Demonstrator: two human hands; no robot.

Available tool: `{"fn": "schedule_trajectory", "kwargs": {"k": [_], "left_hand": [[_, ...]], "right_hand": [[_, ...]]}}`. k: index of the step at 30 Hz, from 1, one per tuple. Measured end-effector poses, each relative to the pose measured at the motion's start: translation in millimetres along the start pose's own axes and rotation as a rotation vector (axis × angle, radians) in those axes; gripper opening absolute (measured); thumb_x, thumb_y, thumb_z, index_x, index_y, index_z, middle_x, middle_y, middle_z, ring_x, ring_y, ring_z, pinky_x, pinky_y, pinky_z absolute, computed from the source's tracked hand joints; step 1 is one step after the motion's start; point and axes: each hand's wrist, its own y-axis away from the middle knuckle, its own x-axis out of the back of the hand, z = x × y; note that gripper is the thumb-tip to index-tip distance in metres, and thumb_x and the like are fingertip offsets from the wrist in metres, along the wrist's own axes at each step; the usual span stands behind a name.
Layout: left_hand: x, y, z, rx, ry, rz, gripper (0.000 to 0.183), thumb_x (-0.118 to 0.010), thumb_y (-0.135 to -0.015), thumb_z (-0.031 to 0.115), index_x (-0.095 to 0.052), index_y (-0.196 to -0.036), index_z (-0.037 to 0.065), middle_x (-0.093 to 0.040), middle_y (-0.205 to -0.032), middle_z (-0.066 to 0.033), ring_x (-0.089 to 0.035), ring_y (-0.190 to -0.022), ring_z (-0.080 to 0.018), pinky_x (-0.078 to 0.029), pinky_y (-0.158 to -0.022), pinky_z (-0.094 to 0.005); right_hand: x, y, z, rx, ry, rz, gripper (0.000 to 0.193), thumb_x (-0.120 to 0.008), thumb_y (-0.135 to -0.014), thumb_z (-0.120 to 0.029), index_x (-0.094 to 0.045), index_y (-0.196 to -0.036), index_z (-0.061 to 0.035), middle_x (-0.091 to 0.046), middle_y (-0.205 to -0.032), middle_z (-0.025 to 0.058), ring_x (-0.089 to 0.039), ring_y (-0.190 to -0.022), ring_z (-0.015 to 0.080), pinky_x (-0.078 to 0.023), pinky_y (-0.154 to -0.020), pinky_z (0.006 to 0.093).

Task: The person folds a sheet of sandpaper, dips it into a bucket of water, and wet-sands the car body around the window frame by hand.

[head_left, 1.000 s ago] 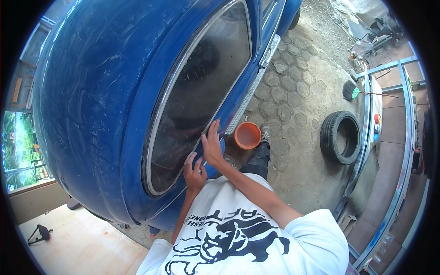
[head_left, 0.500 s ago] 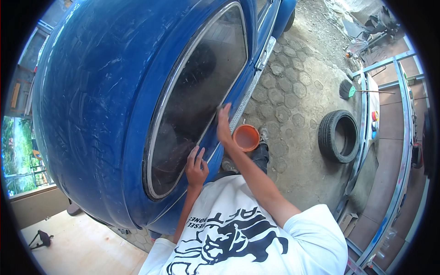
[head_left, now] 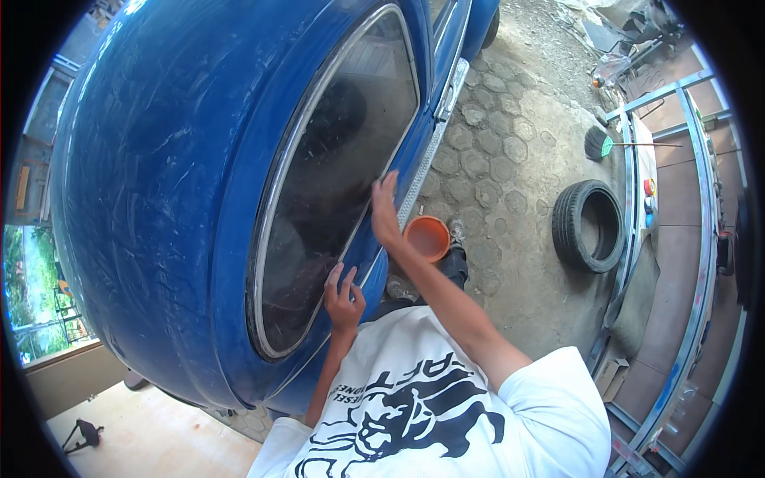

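Observation:
A blue rounded car (head_left: 159, 199) fills the left side of the head view, its body scuffed and dusty. Its dark side window (head_left: 339, 151) sits in a chrome trim (head_left: 280, 171). My left hand (head_left: 344, 303) rests at the lower edge of that window, fingers apart and fingertips against the trim. Farther along the same edge is my right hand (head_left: 385, 211), fingers stretched out and slightly blurred, its side close to or touching the trim. I see nothing held in either hand. Below my right forearm, an orange bucket (head_left: 427, 238) stands on the ground by my feet.
A loose tyre (head_left: 587, 226) lies on the paved floor (head_left: 498, 159) to the right. Beyond it are a metal frame (head_left: 700, 199) and a broom (head_left: 599, 145) with dark bristles. A pale board (head_left: 151, 434) lies at lower left, with a small black stand (head_left: 84, 435) on it.
The view has shifted a little, so the car and floor sit slightly differently. Both hands stay along the window's lower edge, my right hand's fingers a little changed in angle.

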Motion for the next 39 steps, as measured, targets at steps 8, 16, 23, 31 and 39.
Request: {"fn": "schedule_trajectory", "kwargs": {"k": [8, 16, 23, 31, 39], "left_hand": [[3, -8, 7, -0.030, -0.023, -0.009, 0.032, -0.055, -0.075, -0.004, -0.071, -0.101, 0.004, -0.059, -0.120, -0.0157, -0.057, -0.110, -0.0336, -0.046, -0.094, -0.0420], [-2, -6, 10, -0.011, -0.028, -0.022, 0.029, -0.056, -0.074, -0.003, -0.071, -0.098, 0.005, -0.059, -0.121, -0.0149, -0.055, -0.113, -0.0338, -0.045, -0.095, -0.0428], [-4, -6, 5, -0.065, -0.094, -0.052, 0.026, -0.058, -0.074, -0.002, -0.072, -0.095, 0.006, -0.062, -0.116, -0.0127, -0.053, -0.115, -0.0337, -0.043, -0.097, -0.0427], [0, 1, -1, -0.054, -0.087, -0.088, 0.021, -0.060, -0.074, -0.001, -0.072, -0.090, 0.006, -0.064, -0.110, -0.0114, -0.051, -0.117, -0.0349, -0.041, -0.098, -0.0438], [1, 2, -5, -0.065, -0.096, -0.080, 0.019, -0.060, -0.074, -0.001, -0.072, -0.087, 0.006, -0.065, -0.107, -0.0114, -0.052, -0.116, -0.0340, -0.042, -0.098, -0.0436]], "right_hand": [[-2, -43, 44, -0.003, -0.049, 0.100, 0.075, -0.019, -0.102, -0.050, 0.008, -0.150, 0.0003, 0.011, -0.158, 0.0201, 0.010, -0.147, 0.0312, -0.002, -0.116, 0.0505], [15, -43, 21, -0.140, -0.054, 0.043, 0.080, -0.017, -0.100, -0.056, 0.003, -0.150, 0.0029, 0.007, -0.158, 0.0213, 0.009, -0.147, 0.0303, 0.002, -0.116, 0.0504], [8, -73, 17, -0.079, -0.051, -0.007, 0.087, -0.019, -0.097, -0.063, 0.002, -0.150, 0.0031, 0.006, -0.159, 0.0199, 0.009, -0.147, 0.0300, 0.001, -0.116, 0.0508], [6, -90, 30, -0.229, -0.146, 0.136, 0.087, -0.021, -0.097, -0.060, 0.002, -0.149, 0.0060, 0.005, -0.159, 0.0181, 0.007, -0.147, 0.0283, 0.000, -0.117, 0.0475], [3, -78, 28, -0.269, -0.200, 0.127, 0.090, -0.021, -0.096, -0.064, 0.003, -0.150, 0.0036, 0.005, -0.159, 0.0191, 0.008, -0.147, 0.0304, 0.002, -0.117, 0.0479]]}}
